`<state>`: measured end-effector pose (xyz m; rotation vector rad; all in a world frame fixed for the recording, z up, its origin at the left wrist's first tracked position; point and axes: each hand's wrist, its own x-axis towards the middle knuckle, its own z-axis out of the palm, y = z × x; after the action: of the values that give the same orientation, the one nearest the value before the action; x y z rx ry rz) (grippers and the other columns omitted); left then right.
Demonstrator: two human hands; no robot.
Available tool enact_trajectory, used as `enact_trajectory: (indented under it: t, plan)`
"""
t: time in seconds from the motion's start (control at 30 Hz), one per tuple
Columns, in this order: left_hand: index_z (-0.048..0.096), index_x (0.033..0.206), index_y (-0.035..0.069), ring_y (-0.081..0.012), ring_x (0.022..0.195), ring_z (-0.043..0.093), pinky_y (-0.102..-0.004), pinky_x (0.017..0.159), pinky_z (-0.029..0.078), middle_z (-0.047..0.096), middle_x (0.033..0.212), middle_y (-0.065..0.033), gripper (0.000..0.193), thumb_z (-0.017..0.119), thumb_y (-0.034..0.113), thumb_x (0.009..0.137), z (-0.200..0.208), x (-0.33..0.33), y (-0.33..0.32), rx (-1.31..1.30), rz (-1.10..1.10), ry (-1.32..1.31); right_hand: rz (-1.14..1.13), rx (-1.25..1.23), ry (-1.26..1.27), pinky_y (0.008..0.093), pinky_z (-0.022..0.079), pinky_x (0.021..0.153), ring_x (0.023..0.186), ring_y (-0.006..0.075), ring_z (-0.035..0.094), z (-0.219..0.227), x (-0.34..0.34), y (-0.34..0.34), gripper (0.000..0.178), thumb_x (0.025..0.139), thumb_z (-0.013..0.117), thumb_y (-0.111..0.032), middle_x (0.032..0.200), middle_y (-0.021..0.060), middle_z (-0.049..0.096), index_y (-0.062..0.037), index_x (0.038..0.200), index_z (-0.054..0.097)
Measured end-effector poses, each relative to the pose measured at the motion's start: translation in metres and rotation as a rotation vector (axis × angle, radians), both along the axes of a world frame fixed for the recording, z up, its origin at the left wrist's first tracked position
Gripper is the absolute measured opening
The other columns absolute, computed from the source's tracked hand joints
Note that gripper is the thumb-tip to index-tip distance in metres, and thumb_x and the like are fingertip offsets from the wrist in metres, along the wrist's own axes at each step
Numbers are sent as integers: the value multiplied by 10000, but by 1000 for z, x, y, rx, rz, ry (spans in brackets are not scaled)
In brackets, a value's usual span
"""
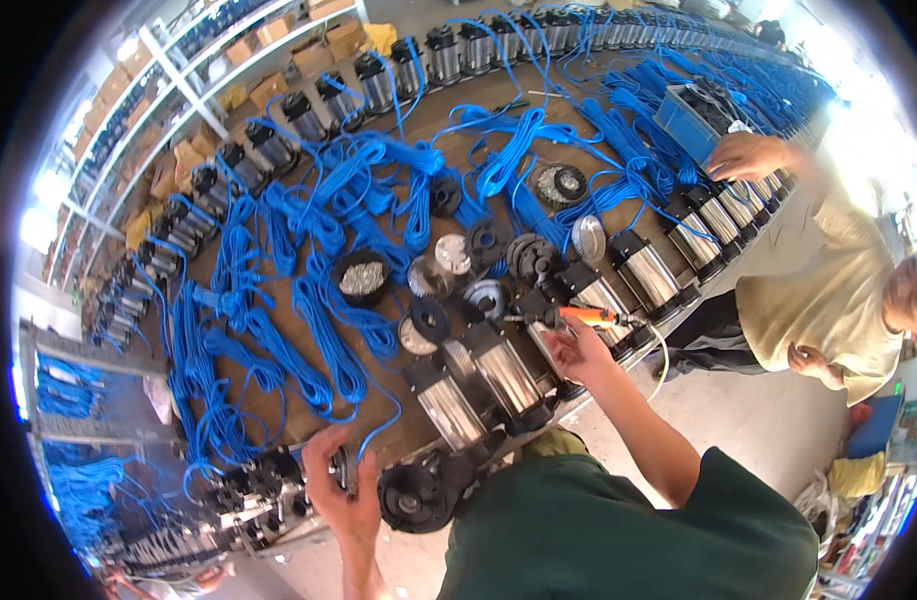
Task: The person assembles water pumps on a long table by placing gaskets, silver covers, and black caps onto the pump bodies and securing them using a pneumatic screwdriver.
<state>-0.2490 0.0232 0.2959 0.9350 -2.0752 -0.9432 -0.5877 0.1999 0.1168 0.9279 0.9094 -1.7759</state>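
Observation:
My right hand (579, 352) is closed around an orange powered screwdriver (591, 317), its shaft pointing left over the steel pump motors. A pale hose (663, 352) runs from the tool's rear. At the near table edge my left hand (341, 490) curves its fingers around a small dark, partly shiny piece, mostly hidden. Right beside that hand is a black round pump part (417, 497). Between my hands stand steel cylindrical pump motors with black ends, one (447, 408) nearest the left hand and another (509, 375) to its right.
Bundles of blue cable (324, 350) cover the table (289, 405). A black bowl of screws (363, 278) sits mid-table, near loose round castings (531, 258). Rows of motors line the edges. A co-worker's hand (747, 157) is by a blue crate (687, 125). Shelves (194, 80) stand behind.

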Motion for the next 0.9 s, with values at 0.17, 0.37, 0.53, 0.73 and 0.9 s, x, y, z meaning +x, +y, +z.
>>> enact_trajectory:
  t: [0.17,0.37,0.53,0.73,0.9]
  plan:
    - [637,944,2,-187,771,626,-300,748,495,664,840,-93,164,704,45,801,7,-147,-57,-18,-278,-37,-25,-55,-229,167,363,423,574,80,581,-2,-40,12,366,885,681,-429,828,41,636,-82,833,578]
    - [677,961,8,-223,780,707,-315,717,537,715,840,-133,169,692,107,825,-101,-369,-77,-98,-630,-303,39,66,-282,189,214,389,444,33,354,-53,-51,10,430,818,733,-488,563,-92,419,-190,676,458]
    - [727,862,60,-320,790,693,-379,717,544,692,824,-170,146,662,160,778,-216,-528,-61,-162,-662,-323,-155,120,-80,205,218,407,468,47,338,-17,-28,6,349,808,733,-400,623,-59,374,-195,738,459]
    - [734,807,59,-346,1026,563,-436,856,474,704,883,-139,252,760,279,688,-250,-627,-36,-544,-437,-674,-376,40,215,227,289,448,493,71,378,56,-15,40,227,883,631,-332,629,-45,419,-184,866,460]
    - [725,944,55,-385,1072,577,-441,931,458,700,980,-191,427,807,356,651,-246,-645,-36,-466,-405,-808,-588,209,672,325,464,653,781,165,543,75,-34,82,438,825,652,-430,926,40,551,-85,1041,488]
